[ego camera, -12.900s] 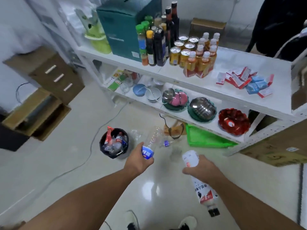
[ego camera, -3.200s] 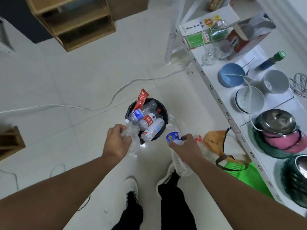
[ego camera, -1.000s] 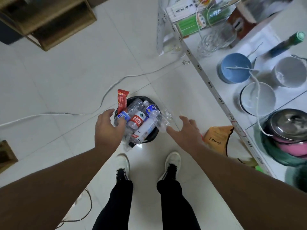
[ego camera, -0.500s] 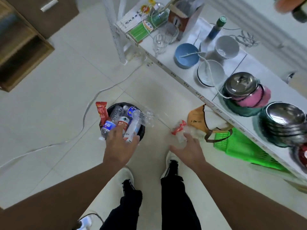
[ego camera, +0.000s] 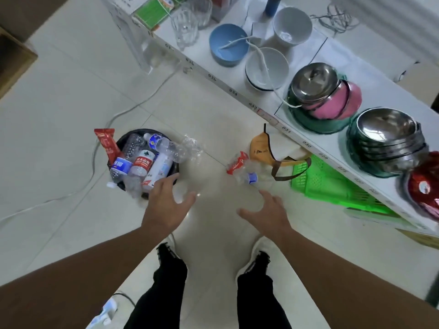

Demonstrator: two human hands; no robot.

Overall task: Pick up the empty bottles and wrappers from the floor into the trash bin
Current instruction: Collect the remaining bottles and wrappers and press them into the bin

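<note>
Right hand (ego camera: 266, 214) spread above crushed clear red-labelled bottle (ego camera: 242, 168).

Both forearms are bare, with no sleeves, watch or bands showing down to the left hand (ego camera: 166, 206) and the right hand (ego camera: 267, 216). The legs are in black trousers (ego camera: 166, 293) that reach the ankles. The feet wear white shoes (ego camera: 257, 254) with dark laces and a dark upper part around the tongue.
</note>
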